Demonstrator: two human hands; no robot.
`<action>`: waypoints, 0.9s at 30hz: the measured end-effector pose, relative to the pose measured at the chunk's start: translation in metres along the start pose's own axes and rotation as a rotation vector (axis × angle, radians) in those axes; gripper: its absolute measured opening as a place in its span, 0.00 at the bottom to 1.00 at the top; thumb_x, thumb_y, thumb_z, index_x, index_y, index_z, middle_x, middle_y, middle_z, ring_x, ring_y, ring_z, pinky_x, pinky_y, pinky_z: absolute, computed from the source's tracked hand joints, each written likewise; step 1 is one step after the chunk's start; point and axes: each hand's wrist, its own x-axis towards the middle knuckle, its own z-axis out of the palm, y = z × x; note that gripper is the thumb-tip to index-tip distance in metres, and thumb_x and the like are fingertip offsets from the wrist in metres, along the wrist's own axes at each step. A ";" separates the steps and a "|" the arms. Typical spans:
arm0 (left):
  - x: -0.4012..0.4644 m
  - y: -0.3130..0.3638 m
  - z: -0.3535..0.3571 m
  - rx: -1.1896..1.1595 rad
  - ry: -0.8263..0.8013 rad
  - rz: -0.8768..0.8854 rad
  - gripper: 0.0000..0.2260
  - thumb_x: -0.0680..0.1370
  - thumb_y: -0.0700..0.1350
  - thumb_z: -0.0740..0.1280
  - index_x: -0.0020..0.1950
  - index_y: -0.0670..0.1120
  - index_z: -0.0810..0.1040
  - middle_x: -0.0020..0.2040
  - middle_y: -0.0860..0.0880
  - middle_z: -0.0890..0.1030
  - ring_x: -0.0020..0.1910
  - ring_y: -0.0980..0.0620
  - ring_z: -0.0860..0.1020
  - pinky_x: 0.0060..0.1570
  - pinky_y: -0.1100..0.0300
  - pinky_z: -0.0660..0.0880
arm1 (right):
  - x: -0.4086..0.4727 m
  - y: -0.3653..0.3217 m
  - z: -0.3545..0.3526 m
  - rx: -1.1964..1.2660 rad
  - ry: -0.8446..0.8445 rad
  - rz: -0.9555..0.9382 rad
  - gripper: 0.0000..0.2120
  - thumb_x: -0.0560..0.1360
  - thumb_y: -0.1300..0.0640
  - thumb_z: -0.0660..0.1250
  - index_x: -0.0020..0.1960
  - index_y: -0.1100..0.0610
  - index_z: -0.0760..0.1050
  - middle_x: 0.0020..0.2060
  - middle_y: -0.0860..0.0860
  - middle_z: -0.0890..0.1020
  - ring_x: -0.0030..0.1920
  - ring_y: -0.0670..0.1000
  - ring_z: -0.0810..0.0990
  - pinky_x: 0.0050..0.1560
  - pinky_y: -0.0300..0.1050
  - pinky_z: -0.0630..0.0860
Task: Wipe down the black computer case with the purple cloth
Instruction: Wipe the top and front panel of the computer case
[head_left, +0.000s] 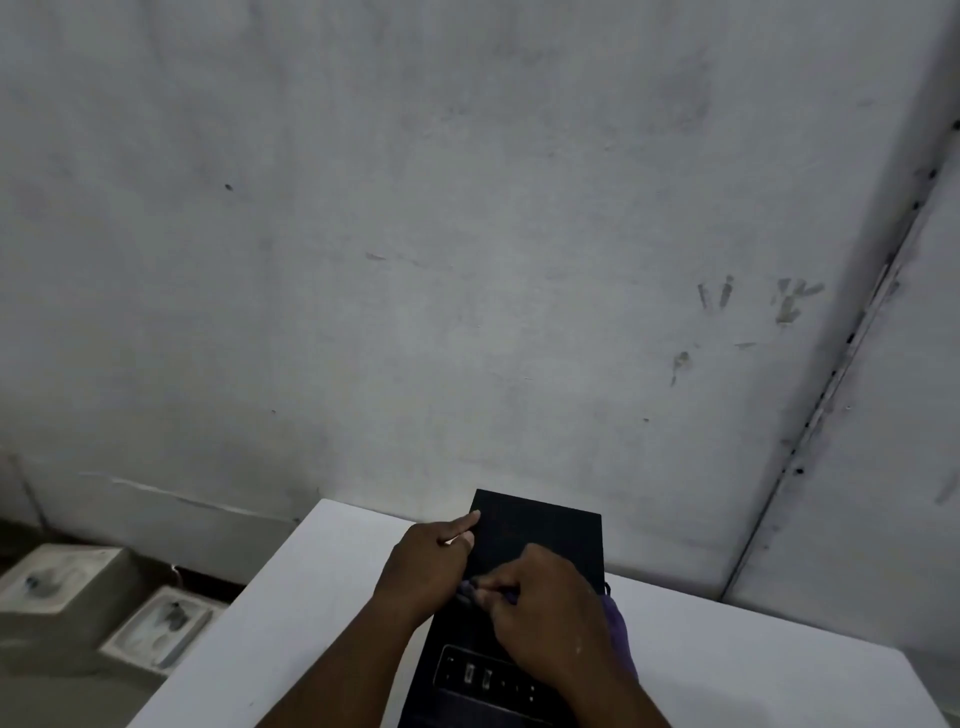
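Grey, smudged wall (467, 234) rises behind a white surface (322, 597) that carries the black computer case (540, 540), standing upright near the surface's far edge with its top face toward the camera. On that top, the right hand (550, 623) has its grip closed on the purple cloth (615, 629), bunched under the palm and hanging over the case's right edge. The left hand (431, 566) rests at the case's left edge, fingers curled, forefinger touching the top. A port panel (488, 680) lies nearer. Left, low, sit pale blocks (62, 577).
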 end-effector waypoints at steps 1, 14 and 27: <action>0.001 0.001 -0.001 0.008 -0.005 0.001 0.14 0.83 0.50 0.63 0.64 0.66 0.81 0.46 0.56 0.86 0.45 0.56 0.83 0.55 0.53 0.81 | 0.004 0.000 -0.001 0.004 0.003 0.006 0.08 0.77 0.37 0.68 0.56 0.27 0.80 0.46 0.38 0.78 0.50 0.41 0.78 0.51 0.38 0.76; 0.003 0.001 -0.006 -0.010 -0.034 0.001 0.14 0.83 0.50 0.65 0.65 0.63 0.81 0.68 0.54 0.81 0.62 0.56 0.79 0.66 0.56 0.76 | -0.019 0.004 -0.017 -0.029 -0.063 -0.011 0.06 0.77 0.36 0.69 0.52 0.24 0.79 0.43 0.36 0.75 0.47 0.37 0.74 0.42 0.28 0.63; -0.001 0.003 -0.007 -0.034 -0.026 0.005 0.13 0.83 0.51 0.66 0.66 0.62 0.81 0.69 0.53 0.80 0.61 0.55 0.80 0.63 0.57 0.78 | -0.031 0.009 -0.018 0.004 -0.048 0.003 0.08 0.77 0.39 0.70 0.55 0.33 0.83 0.40 0.36 0.74 0.46 0.40 0.75 0.47 0.35 0.72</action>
